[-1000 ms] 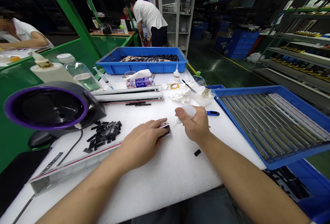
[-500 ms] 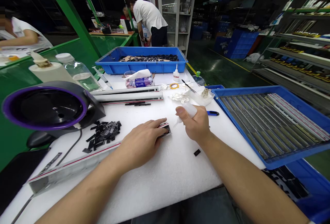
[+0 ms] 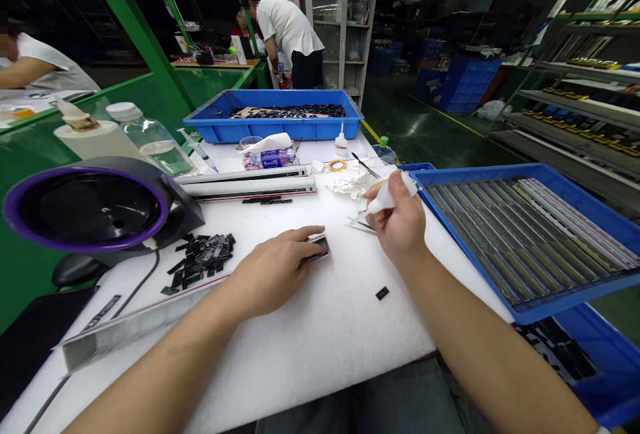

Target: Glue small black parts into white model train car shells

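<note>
My left hand (image 3: 273, 273) grips the far end of a long white channel profile (image 3: 165, 317) with a red stripe, which lies slanted across the white table. Its fingers curl over the dark end (image 3: 323, 245) of the profile. My right hand (image 3: 403, 224) is closed around a small white squeeze bottle (image 3: 383, 201), tilted with its thin nozzle pointing down to the left. Thin metal tools, perhaps tweezers, lie under the nozzle. A small black rectangular piece (image 3: 382, 293) rests on the table between my forearms. Beyond my left forearm is a pile of similar black pieces (image 3: 205, 257).
A purple-rimmed fan (image 3: 90, 204) stands at the left. Two more profiles (image 3: 250, 187), a tape roll (image 3: 337, 165) and crumpled tissue (image 3: 350, 186) lie farther back. Blue trays stand at the back (image 3: 275, 131) and right (image 3: 480, 287). Two co-workers (image 3: 287, 31) are behind.
My right hand has moved right with the bottle, away from the profile's end, and the bottle's angle has changed. My left hand stays on the profile.
</note>
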Available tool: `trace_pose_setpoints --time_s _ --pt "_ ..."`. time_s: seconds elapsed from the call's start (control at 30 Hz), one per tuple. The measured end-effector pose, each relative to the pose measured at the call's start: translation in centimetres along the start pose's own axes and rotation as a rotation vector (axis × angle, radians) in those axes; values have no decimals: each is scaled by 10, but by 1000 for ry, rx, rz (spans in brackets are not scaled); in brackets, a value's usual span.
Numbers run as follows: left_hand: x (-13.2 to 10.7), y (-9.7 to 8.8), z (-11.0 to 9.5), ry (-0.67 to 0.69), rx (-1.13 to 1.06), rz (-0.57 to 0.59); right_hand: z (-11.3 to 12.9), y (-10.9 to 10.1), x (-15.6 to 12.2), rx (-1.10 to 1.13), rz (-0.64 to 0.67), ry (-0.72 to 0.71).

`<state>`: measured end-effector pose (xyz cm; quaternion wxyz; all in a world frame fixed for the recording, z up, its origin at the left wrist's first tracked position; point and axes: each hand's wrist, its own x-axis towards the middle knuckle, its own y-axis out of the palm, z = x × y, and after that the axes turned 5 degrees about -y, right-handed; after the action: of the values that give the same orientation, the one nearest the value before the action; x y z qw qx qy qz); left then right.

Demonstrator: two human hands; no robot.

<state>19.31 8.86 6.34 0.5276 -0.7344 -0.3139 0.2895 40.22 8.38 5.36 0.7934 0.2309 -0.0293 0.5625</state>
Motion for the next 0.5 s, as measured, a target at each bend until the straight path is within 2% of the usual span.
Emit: trace_pose_setpoints --time_s 0.17,0.33,0.4,0.5 --pt "11 -7 11 17 -167 103 7 -12 20 251 39 210" --pt "8 -5 7 33 -142 78 -4 -15 26 337 122 266" --pt "2 -2 1 39 -70 25 -11 -14 29 210 115 214" --pt "-5 5 -7 57 72 -75 -22 -10 31 -213 124 26"
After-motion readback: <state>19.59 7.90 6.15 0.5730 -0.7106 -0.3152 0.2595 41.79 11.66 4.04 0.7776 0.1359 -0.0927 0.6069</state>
